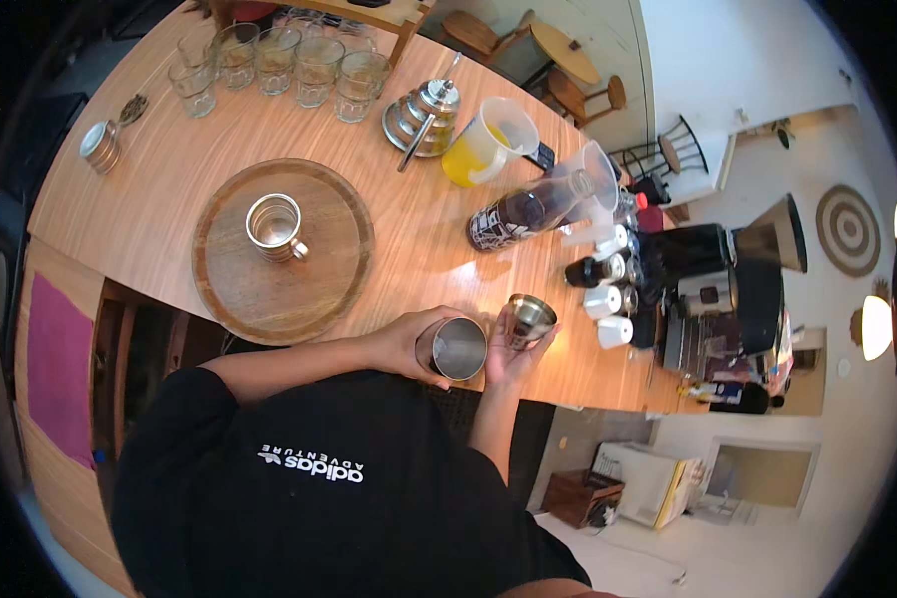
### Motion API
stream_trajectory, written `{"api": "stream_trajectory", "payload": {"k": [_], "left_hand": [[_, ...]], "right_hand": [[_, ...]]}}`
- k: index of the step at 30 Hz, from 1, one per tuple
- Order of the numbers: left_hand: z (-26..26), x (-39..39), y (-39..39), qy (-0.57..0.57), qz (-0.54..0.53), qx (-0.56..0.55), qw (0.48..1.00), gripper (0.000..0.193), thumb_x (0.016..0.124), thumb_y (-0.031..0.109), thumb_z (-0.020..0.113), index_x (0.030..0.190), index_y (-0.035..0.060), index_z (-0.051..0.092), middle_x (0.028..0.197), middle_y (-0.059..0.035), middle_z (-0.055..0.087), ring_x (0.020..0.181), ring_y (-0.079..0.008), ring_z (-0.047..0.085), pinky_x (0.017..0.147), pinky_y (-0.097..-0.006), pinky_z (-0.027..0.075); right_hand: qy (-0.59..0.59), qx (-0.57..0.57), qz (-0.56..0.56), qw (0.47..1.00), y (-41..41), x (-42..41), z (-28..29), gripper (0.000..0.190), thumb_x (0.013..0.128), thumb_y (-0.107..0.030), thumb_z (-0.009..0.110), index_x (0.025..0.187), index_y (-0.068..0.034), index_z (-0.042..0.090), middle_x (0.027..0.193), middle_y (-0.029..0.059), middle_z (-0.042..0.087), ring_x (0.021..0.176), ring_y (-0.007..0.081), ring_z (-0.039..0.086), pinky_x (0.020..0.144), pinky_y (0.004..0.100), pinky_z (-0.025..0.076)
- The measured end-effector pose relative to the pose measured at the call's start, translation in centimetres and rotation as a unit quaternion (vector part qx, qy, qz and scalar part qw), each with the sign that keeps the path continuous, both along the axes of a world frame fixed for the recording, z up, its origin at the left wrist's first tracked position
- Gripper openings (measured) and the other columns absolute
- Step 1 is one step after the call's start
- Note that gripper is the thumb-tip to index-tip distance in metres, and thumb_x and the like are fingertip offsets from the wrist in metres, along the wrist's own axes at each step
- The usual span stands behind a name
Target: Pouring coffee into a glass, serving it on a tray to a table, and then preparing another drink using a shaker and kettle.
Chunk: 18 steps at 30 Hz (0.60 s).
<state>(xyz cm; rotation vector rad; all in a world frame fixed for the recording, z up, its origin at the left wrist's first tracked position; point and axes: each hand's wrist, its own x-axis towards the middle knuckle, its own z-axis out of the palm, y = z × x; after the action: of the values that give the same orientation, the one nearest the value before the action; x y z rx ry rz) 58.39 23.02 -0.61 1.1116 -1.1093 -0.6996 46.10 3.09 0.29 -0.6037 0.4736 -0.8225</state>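
Fingers of my left hand (404, 347) wrap around a large metal shaker tin (460, 349), its open mouth facing me. A smaller metal shaker tin (531, 320) is held in my right hand (514, 355), just to the right of the first and apart from it. Both tins are near the front edge of the wooden counter (411, 276). To the left, a round wooden tray (321, 299) carries a shiny metal mug (275, 228) standing upright, its handle towards the lower right. What the large tin contains cannot be made out.
Clear glasses (318, 71) line the counter's far side. Beyond the tray's right are a gooseneck kettle (422, 119), a pitcher of yellow liquid (467, 157) and a dark-filled bottle (512, 217). White-capped bottles (603, 300) stand right; a metal cup (101, 147) sits far left.
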Motion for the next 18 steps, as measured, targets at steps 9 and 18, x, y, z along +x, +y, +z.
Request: {"api": "stream_trajectory", "payload": {"k": [9, 18], "left_hand": [[-0.1, 0.7, 2.3, 0.047, 0.005, 0.029, 0.998, 0.097, 0.063, 0.023, 0.1, 0.14, 0.0031, 0.044, 0.136, -0.0086, 0.055, 0.127, -0.0171, 0.053, 0.107, -0.0345, 0.045], [-0.7, -0.6, 1.2, 0.114, 0.013, 0.019, 0.993, 0.108, 0.06, 0.017, 0.101, 0.145, 0.0037, 0.036, 0.138, -0.0084, 0.05, 0.131, -0.0194, 0.048, 0.111, -0.037, 0.042]], "right_hand": [[0.072, -0.027, -0.047, 0.996, 2.2, -0.9, -5.8, 0.06, 0.1, -0.058, 0.054, 0.129, -0.006, 0.057, 0.116, 0.0113, 0.069, 0.1, 0.0241, 0.067, 0.092, 0.0366, 0.055], [0.038, -0.097, -0.052, 0.993, 2.0, -1.4, -5.4, 0.027, 0.102, -0.024, 0.064, 0.12, -0.008, 0.055, 0.119, 0.0099, 0.065, 0.106, 0.0214, 0.064, 0.093, 0.0358, 0.054]]}}
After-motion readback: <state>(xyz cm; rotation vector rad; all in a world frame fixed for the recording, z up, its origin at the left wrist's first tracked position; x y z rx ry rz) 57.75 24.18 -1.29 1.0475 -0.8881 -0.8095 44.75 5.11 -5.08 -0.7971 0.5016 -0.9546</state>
